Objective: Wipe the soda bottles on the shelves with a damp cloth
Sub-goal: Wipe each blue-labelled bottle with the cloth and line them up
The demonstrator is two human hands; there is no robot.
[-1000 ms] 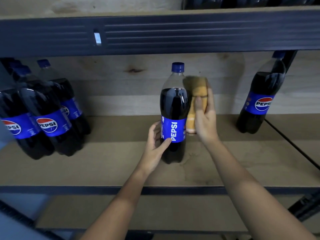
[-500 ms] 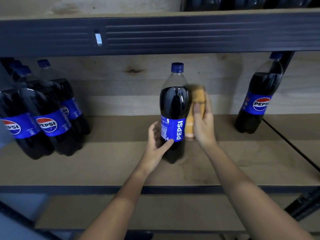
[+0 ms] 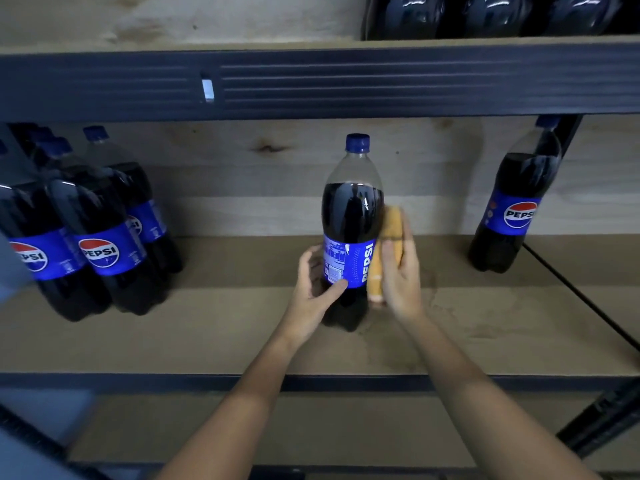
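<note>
The soda bottle [image 3: 351,233], a tall clear plastic one filled with dark cola, with a blue Pepsi label and a blue screw cap, stood upright on the brown board shelf [image 3: 214,327], between the two hands. The left hand [image 3: 317,289] gripped its lower body, thumb laid across the front of the label and fingers [image 3: 313,263] curled round the far side. The right hand [image 3: 398,275] held a folded orange-yellow cloth [image 3: 386,251] flat against the bottle's right flank; its fingers were partly curled over the cloth, which was blurred and so probably in motion.

The risks sat close to those fingers. The bottle was tall and narrow-footed, and the cloth pressed on it from one side well above the base, so a hard stroke could tip it towards the left thumb if that grip slackened. A damp cloth would likely leave the plastic slippery, making the left hand's hold less sure. Dark patches on the board just beyond the right wrist looked like moisture, though that could not be confirmed.

Further out, a cluster of similar dark cola bottles [image 3: 100,244] stood well to the left of the left fingers, and a single one [image 3: 512,209] well to the right of the cloth. A toppled bottle could roll to the shelf's front edge.
</note>
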